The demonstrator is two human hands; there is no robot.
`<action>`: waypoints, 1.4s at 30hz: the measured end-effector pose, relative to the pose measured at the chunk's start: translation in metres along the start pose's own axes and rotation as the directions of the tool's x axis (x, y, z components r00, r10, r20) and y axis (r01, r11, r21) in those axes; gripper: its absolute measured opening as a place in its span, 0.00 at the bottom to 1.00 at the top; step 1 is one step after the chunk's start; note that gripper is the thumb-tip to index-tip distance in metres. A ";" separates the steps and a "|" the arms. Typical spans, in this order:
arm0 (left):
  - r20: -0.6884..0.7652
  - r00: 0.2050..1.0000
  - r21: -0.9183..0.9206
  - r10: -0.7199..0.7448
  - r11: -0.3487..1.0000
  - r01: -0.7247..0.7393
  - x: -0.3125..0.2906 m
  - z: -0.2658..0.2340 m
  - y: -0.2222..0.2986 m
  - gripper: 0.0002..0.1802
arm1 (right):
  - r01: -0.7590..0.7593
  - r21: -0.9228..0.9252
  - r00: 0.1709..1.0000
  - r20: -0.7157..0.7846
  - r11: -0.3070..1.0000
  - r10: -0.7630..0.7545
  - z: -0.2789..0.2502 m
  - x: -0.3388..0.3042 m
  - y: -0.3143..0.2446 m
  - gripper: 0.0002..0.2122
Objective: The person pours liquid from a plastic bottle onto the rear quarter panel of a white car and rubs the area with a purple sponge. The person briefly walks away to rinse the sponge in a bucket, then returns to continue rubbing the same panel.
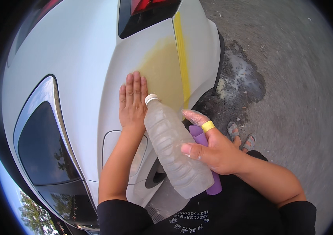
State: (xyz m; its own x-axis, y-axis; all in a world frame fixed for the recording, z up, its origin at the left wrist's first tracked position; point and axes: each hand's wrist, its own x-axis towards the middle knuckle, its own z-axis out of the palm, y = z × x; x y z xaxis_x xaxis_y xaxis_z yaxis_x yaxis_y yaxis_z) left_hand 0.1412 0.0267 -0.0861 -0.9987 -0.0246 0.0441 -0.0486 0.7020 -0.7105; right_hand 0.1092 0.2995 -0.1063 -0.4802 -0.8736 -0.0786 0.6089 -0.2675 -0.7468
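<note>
My left hand (134, 100) lies flat on the white car body (82, 51), its fingers stretched out at the edge of a yellowish sanded-looking patch (166, 72). In my right hand (217, 150) is a clear plastic bottle (174, 147) with a white cap (151, 98), tilted so that the cap points up and left toward the patch. A purple rolled sheet (214, 184) is also in that hand, behind the bottle. Yellow tape wraps one right finger, and whitish residue clings to the fingertips. How the fingers close behind the bottle is hidden.
A strip of yellow tape (181, 58) runs along the panel seam beside the patch. Above sits the red tail light (146, 4); below my left wrist is the fuel flap (113, 147). A wet, whitish puddle (241, 76) spreads over the grey ground near my sandalled feet (248, 143).
</note>
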 end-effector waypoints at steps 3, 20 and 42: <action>0.000 0.999 0.104 -0.035 0.994 0.035 -0.048 0.004 -0.021 0.39 | 0.032 -0.070 0.999 0.021 0.997 -0.030 0.003 0.003 0.006 0.41; 0.133 0.989 0.202 0.065 0.975 -0.091 0.132 -0.031 0.033 0.46 | 0.065 0.003 0.988 -0.139 0.998 -0.064 -0.023 0.005 -0.019 0.41; 0.143 0.938 0.287 0.315 0.894 -0.344 0.150 -0.031 0.049 0.46 | 0.150 0.046 0.968 -0.211 0.988 -0.137 -0.048 0.009 -0.005 0.39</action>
State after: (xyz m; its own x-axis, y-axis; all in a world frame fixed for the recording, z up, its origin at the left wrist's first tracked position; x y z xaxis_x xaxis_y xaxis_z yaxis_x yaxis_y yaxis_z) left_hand -0.0106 0.0796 -0.0923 -0.9542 0.0966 -0.2831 0.2965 0.4317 -0.8519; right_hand 0.0716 0.3122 -0.1353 -0.6817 -0.7229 -0.1133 0.5581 -0.4136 -0.7193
